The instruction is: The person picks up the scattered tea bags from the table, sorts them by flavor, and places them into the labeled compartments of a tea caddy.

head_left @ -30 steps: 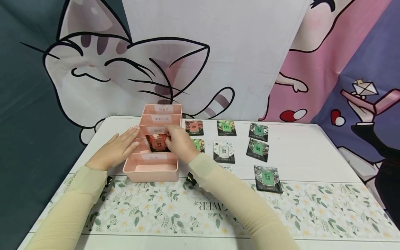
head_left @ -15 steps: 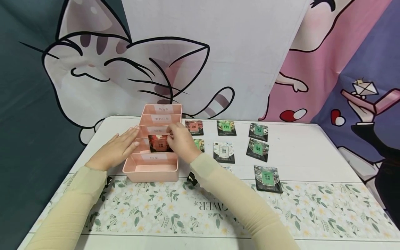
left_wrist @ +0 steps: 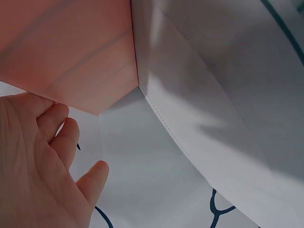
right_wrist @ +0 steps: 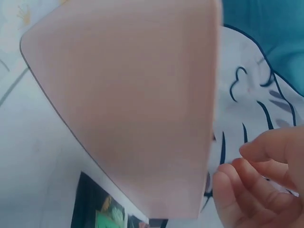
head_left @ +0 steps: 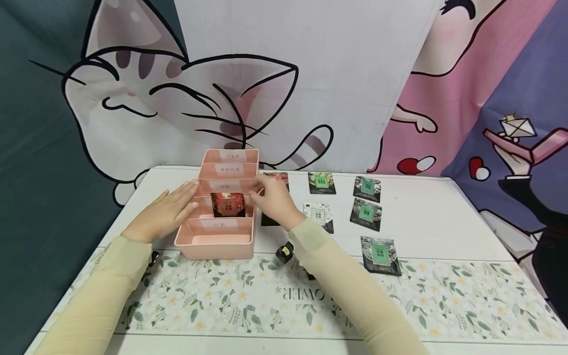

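Observation:
A pink divided box (head_left: 218, 250) with paper labels stands at the left of the table. In one of its compartments, just behind the front one, a red and black tea packet (head_left: 228, 205) stands upright. My left hand (head_left: 161, 214) rests with straight fingers on the box's left side; in the left wrist view its fingertips touch the pink wall (left_wrist: 71, 57). Over the box's right edge hovers my right hand (head_left: 277, 201), fingers loosely bent. The right wrist view shows that hand (right_wrist: 266, 178) near the box's side (right_wrist: 128, 104), with nothing between thumb and fingers.
Right of the box lie several flat tea packets: a green-labelled one (head_left: 321, 183), a white one (head_left: 318, 217), and dark ones with green labels (head_left: 367, 188). Another dark packet (head_left: 380, 255) lies nearer the front. A small black object (head_left: 285, 252) is beside the right sleeve.
My right hand has let go of the red tea packet and moved right, to the box's edge. The packet stays in the compartment. My left hand has kept its place.

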`<state>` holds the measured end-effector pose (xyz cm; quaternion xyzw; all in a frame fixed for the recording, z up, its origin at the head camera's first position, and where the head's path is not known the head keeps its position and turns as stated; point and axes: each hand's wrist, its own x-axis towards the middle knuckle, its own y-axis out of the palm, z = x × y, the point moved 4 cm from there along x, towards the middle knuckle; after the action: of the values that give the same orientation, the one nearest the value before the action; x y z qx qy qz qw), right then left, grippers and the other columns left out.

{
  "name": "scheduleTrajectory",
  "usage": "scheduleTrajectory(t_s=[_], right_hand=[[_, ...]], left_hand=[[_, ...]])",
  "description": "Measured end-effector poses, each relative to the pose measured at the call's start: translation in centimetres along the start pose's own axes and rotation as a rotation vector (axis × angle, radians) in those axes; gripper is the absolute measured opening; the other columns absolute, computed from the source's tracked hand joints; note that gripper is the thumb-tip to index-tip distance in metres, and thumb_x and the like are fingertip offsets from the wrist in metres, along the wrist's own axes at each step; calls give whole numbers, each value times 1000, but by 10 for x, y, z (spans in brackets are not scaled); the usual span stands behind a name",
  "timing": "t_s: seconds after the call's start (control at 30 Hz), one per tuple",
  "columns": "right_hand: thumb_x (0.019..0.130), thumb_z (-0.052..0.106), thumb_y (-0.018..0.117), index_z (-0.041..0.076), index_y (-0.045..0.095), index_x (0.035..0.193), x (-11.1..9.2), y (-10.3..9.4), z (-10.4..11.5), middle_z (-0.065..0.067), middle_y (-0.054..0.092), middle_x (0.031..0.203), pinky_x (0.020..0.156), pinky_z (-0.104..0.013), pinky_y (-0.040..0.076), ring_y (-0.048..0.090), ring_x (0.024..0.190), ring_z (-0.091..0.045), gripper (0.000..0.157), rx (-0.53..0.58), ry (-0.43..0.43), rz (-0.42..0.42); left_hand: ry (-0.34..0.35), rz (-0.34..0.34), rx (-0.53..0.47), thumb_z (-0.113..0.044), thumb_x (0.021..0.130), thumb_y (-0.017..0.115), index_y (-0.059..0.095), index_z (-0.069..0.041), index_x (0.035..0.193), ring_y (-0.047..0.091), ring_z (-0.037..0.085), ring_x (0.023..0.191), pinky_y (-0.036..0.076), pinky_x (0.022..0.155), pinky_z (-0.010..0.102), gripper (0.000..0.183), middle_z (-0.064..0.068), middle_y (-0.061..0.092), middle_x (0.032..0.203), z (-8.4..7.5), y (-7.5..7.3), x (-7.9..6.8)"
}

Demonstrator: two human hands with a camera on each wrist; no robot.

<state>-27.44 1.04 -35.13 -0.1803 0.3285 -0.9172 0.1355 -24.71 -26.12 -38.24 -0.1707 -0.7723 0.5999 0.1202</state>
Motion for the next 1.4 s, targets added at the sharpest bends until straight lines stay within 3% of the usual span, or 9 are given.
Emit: scheduleTrajectory(t_s=[0.2,0.3,0.53,0.73,0.93,1.2,1.4], right_hand=[[98,7,64,2,71,115,-4,-19,-18,-7,71,98,79,-35,57,66,90,-22,18,54,67,-30],[98,8,65,4,71,115,-6,-24,-29,-8,71,101,77,-34,57,66,92,-23,18,65,109,-30],[98,7,63,3,70,114,-12,-28,-52,-8,69,93,63,-30,56,68,75,-25,18,130,255,-23],[97,9,65,0,69,109,-15,-29,-68,-11,69,94,66,-32,58,67,69,-19,15,90,394,-49],[97,13,64,0,67,111,-18,-29,-77,-15,69,102,76,-41,59,70,77,-24,18,42,479,-56],[98,17,65,-5,64,125,-17,-24,-81,-21,66,124,91,-46,56,68,100,-32,35,-30,527,9],[99,18,65,-9,58,131,-16,-17,-85,-25,61,132,94,-45,57,73,89,-27,43,-7,557,49]], left_hand=[[7,-15,-8,-44,109,38,15,-7,163,13,34,155,12,121,64,69,13,15,169,-1,-1,0],[2,-21,-9,-44,109,39,17,-7,163,14,33,155,12,121,63,69,13,16,169,-1,-1,0],[3,-13,-5,-44,109,38,16,-7,163,14,35,155,12,121,64,69,14,16,168,0,1,1],[2,-6,-2,-44,109,38,15,-7,163,14,35,155,12,121,64,69,14,15,169,0,1,1],[5,-25,-17,-42,109,39,17,-7,163,14,34,155,11,121,63,68,14,16,169,0,1,0],[6,-32,-15,-42,109,40,17,-7,163,14,34,155,12,121,63,68,14,17,168,1,2,-1],[9,-13,-8,-42,110,38,14,-7,163,13,35,155,13,121,64,68,15,16,168,0,1,0]])
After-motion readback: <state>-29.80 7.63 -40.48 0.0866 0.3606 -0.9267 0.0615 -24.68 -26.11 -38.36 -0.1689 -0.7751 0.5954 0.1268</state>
